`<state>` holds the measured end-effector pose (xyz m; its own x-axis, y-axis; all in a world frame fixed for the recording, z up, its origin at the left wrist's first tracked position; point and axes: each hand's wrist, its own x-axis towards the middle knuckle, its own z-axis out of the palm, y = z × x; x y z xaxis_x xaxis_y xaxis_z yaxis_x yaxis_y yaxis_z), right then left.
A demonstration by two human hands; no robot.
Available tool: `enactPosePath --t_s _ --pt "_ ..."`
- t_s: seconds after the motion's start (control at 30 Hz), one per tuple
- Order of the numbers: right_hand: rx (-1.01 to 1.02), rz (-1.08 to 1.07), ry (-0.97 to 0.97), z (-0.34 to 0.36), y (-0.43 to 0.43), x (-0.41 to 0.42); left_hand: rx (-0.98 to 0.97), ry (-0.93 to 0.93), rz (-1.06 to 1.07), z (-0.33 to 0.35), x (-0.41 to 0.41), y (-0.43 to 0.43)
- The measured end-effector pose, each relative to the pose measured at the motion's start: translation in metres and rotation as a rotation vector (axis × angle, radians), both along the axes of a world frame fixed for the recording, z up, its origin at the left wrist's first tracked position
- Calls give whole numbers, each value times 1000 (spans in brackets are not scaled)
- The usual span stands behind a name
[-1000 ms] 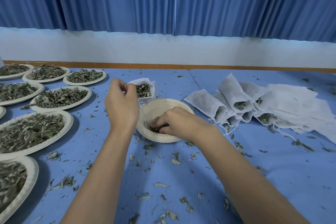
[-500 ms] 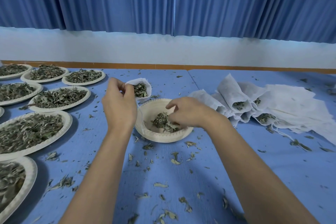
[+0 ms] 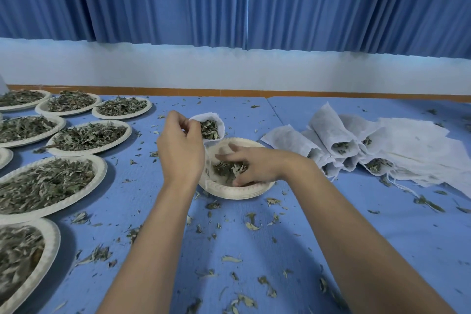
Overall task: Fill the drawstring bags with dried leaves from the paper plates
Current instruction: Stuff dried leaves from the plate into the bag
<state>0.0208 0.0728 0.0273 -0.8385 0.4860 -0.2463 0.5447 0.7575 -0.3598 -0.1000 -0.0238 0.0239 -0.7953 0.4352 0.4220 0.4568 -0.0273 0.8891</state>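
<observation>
The left hand point(image 3: 179, 150) is raised just above the far left rim of the nearly empty paper plate point(image 3: 237, 192), back of the hand to the camera and wrist bent. Its fingers point(image 3: 193, 126) pinch the mouth of a white drawstring bag point(image 3: 216, 120). The bag hangs open over the plate's far edge, part filled with dried leaves. The right hand point(image 3: 257, 164) reaches in from the plate's right side, palm down. Its fingers are spread and loosely bent over the small heap of dried leaves point(image 3: 226, 169) lying in the plate, the thumb against the near rim. They are not closed round anything.

The right fingertips are blurred, so how much leaf they touch is unclear. The left palm and the bag's lower part are hidden behind the hand.

To the plate's right lies a cluster of filled bags point(image 3: 339, 145), mouths toward the camera, and beyond them a flat stack of white bags point(image 3: 420, 145). To the plate's left stand full plates point(image 3: 51, 181), several cut off by the picture edge. Loose leaf scraps point(image 3: 252, 224) dot the blue tabletop point(image 3: 331, 211) on the plate's near side.
</observation>
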Motion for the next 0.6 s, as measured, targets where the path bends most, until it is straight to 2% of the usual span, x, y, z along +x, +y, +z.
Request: enactPosePath --t_s 0.07,0.23,0.4,0.53,0.6 --pt "-27 36 75 -8 0 -1 -2 2 -5 -1 0 0" --pt "161 24 231 -23 -5 -2 -7 3 -7 -1 2 1" --pt "291 -40 287 -31 -11 -3 -20 -10 -55 -2 7 2" --pt "283 -141 353 -32 -16 -5 -44 -25 -77 -6 10 6" --pt "199 -247 480 -32 -17 -4 -44 -5 -68 -8 10 7"
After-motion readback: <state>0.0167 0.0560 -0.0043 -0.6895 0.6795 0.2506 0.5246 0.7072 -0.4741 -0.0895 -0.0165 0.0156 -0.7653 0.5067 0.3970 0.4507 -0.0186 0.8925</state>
